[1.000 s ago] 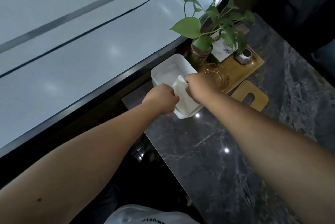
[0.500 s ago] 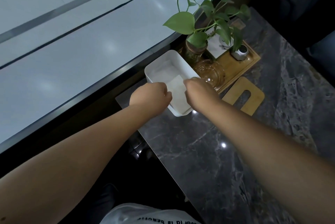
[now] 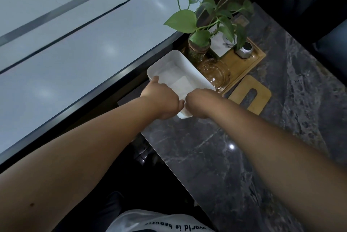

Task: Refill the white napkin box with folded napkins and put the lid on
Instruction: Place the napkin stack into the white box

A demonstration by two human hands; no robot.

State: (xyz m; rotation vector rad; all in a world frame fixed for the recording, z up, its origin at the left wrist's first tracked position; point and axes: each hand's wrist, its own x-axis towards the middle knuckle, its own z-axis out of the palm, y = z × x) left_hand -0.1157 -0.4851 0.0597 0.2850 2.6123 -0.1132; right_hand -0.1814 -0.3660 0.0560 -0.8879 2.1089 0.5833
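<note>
Head view: white napkin box (image 3: 195,74) beside the wooden tray (image 3: 242,66). Both hands, left hand (image 3: 161,98) and right hand (image 3: 201,103), have lowered a napkin (image 3: 181,85) inside; grip hidden. Wooden lid (image 3: 249,94) still off.

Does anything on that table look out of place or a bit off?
Only the wooden lid, lying on the marble table beside the wooden tray rather than on the white napkin box, which stands open while both hands work at its near end. Nothing looks spilled or broken.
</note>
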